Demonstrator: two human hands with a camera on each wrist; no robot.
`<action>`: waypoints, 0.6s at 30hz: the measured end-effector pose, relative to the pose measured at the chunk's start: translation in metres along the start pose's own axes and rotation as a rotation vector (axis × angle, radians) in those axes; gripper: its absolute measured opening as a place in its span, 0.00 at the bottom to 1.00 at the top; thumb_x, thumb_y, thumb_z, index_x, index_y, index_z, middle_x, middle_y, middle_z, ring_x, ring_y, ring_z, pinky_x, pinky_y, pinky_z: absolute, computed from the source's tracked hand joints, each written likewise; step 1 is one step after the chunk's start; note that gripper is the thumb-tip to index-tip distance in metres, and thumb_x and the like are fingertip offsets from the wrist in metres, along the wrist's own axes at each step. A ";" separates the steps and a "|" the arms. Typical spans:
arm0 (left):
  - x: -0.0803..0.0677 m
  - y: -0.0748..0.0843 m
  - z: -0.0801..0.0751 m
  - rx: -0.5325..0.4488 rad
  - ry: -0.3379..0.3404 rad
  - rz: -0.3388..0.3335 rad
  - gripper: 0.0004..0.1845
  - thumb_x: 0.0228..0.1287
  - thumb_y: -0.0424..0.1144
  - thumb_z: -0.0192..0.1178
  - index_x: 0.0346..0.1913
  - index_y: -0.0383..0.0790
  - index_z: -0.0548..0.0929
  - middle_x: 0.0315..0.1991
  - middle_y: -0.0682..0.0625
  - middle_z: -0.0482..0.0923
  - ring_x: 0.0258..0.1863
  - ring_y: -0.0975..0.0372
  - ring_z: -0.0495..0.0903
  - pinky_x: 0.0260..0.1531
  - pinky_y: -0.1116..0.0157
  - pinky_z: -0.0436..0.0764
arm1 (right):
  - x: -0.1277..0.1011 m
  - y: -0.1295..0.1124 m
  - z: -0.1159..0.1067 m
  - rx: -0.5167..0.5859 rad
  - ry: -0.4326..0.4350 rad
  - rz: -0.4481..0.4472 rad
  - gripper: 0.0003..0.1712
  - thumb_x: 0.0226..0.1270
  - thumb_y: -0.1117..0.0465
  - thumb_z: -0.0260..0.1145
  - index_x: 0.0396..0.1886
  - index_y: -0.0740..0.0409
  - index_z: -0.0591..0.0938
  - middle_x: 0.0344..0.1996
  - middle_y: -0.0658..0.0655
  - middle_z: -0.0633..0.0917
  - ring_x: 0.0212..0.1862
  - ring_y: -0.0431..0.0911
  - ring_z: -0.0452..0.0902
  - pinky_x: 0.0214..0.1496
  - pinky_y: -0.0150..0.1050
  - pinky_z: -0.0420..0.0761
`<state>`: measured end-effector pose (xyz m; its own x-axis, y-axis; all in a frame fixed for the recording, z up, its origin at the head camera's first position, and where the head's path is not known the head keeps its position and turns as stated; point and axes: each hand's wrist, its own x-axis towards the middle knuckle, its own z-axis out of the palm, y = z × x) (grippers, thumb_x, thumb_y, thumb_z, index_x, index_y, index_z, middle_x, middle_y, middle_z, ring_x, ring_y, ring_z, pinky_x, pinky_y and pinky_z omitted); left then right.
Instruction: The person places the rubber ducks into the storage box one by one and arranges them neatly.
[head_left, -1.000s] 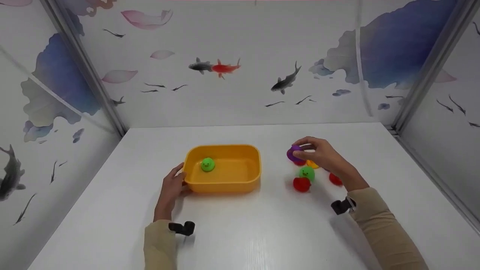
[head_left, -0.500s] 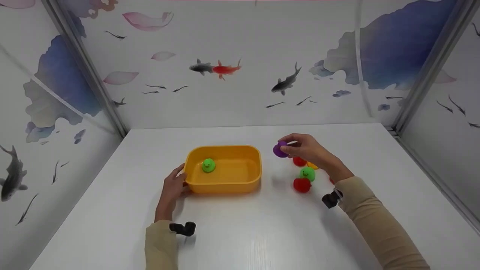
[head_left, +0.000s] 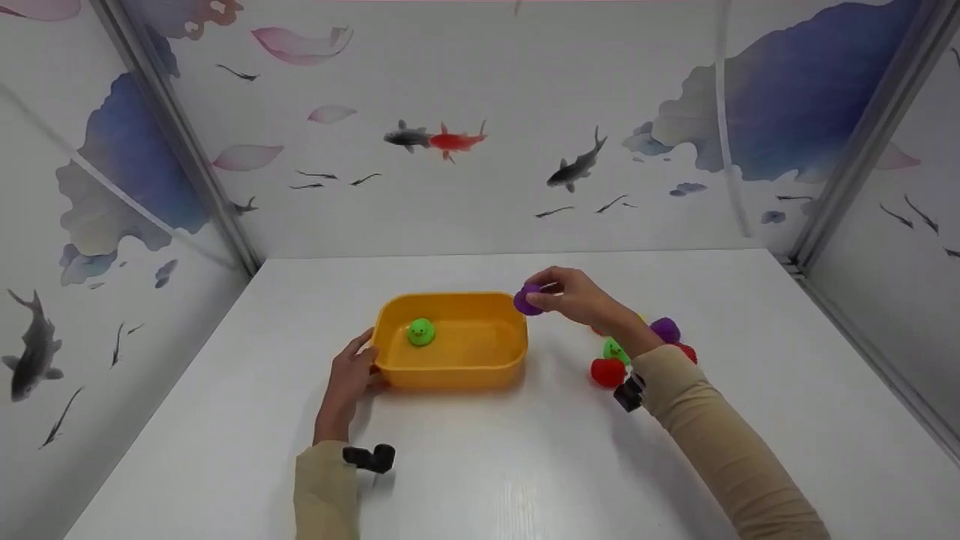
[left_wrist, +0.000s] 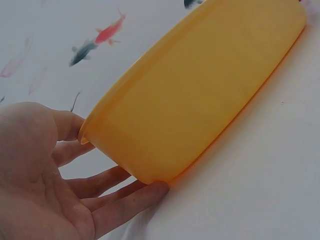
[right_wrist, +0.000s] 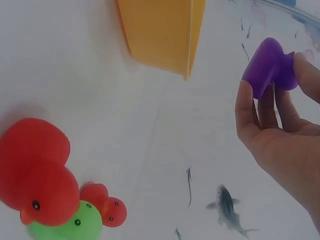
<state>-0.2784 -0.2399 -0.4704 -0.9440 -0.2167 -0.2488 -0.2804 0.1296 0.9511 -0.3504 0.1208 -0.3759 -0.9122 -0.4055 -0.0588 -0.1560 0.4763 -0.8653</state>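
A yellow tub [head_left: 450, 371] [left_wrist: 200, 95] [right_wrist: 160, 35] sits mid-table with a green duck [head_left: 421, 331] inside. My left hand [head_left: 349, 373] [left_wrist: 55, 185] rests against the tub's left end, fingers straight along its wall. My right hand [head_left: 574, 294] [right_wrist: 280, 110] pinches a purple duck [head_left: 526, 299] [right_wrist: 270, 67] in the air just over the tub's right rim. To the right on the table lie a red duck [head_left: 606, 372] [right_wrist: 37, 170], a green duck [head_left: 615, 349] [right_wrist: 67, 225], another purple duck [head_left: 665, 329] and a further red one [right_wrist: 105, 202], partly hidden by my forearm.
The white table [head_left: 525, 480] is boxed in by walls with fish pictures at the back and both sides. Metal posts [head_left: 180, 142] stand in the back corners. A black wrist camera mount [head_left: 369, 457] sits on each sleeve.
My right hand has carried the purple duck leftward from the pile of ducks to the tub's right rim. The left hand has stayed on the tub.
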 end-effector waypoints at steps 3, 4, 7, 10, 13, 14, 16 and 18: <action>0.000 0.000 0.000 -0.005 -0.002 0.005 0.28 0.79 0.45 0.44 0.79 0.54 0.58 0.66 0.39 0.74 0.51 0.57 0.81 0.51 0.62 0.86 | 0.007 -0.005 0.009 0.001 -0.018 0.004 0.22 0.71 0.56 0.65 0.62 0.55 0.77 0.60 0.60 0.80 0.61 0.53 0.79 0.69 0.49 0.77; -0.001 0.001 0.000 -0.004 -0.002 0.005 0.28 0.79 0.45 0.44 0.79 0.54 0.58 0.66 0.39 0.74 0.52 0.57 0.81 0.51 0.62 0.86 | 0.009 -0.006 0.012 0.001 -0.025 0.004 0.21 0.71 0.56 0.65 0.61 0.55 0.77 0.60 0.60 0.80 0.62 0.53 0.78 0.69 0.49 0.77; -0.001 0.001 0.000 -0.007 -0.005 0.009 0.28 0.80 0.45 0.44 0.79 0.54 0.58 0.67 0.38 0.74 0.53 0.56 0.81 0.53 0.61 0.85 | 0.016 -0.009 0.022 0.007 -0.059 -0.008 0.20 0.72 0.60 0.64 0.62 0.56 0.77 0.62 0.61 0.79 0.65 0.55 0.77 0.68 0.51 0.76; -0.001 0.002 0.000 -0.003 -0.002 0.010 0.28 0.80 0.45 0.43 0.79 0.54 0.58 0.67 0.38 0.74 0.53 0.56 0.81 0.53 0.61 0.85 | 0.023 -0.010 0.032 0.005 -0.083 -0.021 0.20 0.73 0.62 0.63 0.63 0.56 0.77 0.64 0.62 0.77 0.65 0.56 0.76 0.68 0.52 0.77; 0.000 0.001 0.001 -0.002 0.009 0.001 0.28 0.80 0.44 0.44 0.79 0.54 0.59 0.66 0.38 0.75 0.51 0.57 0.82 0.51 0.62 0.86 | 0.028 -0.010 0.043 -0.013 -0.097 -0.026 0.21 0.73 0.63 0.62 0.64 0.57 0.77 0.65 0.62 0.77 0.64 0.57 0.77 0.67 0.50 0.78; 0.000 0.001 0.001 -0.001 0.013 0.000 0.28 0.80 0.44 0.44 0.79 0.54 0.59 0.66 0.39 0.75 0.50 0.57 0.82 0.50 0.62 0.86 | 0.031 -0.010 0.047 -0.020 -0.100 -0.021 0.21 0.73 0.63 0.62 0.64 0.57 0.77 0.64 0.62 0.77 0.64 0.57 0.78 0.66 0.49 0.79; 0.001 0.001 0.001 0.001 0.015 -0.003 0.28 0.80 0.44 0.44 0.79 0.54 0.59 0.66 0.39 0.75 0.49 0.57 0.81 0.50 0.62 0.86 | 0.034 -0.012 0.053 -0.044 -0.105 -0.011 0.21 0.73 0.62 0.62 0.64 0.57 0.77 0.64 0.62 0.77 0.63 0.56 0.78 0.66 0.48 0.80; 0.002 0.001 0.002 -0.001 0.016 -0.002 0.28 0.79 0.45 0.44 0.78 0.54 0.60 0.67 0.40 0.75 0.49 0.57 0.80 0.51 0.62 0.86 | 0.038 -0.012 0.060 -0.068 -0.109 0.002 0.21 0.73 0.62 0.62 0.64 0.57 0.77 0.63 0.61 0.78 0.62 0.55 0.78 0.66 0.47 0.80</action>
<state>-0.2812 -0.2380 -0.4702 -0.9406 -0.2326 -0.2472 -0.2816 0.1278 0.9510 -0.3604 0.0531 -0.3973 -0.8666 -0.4850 -0.1175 -0.1828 0.5276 -0.8296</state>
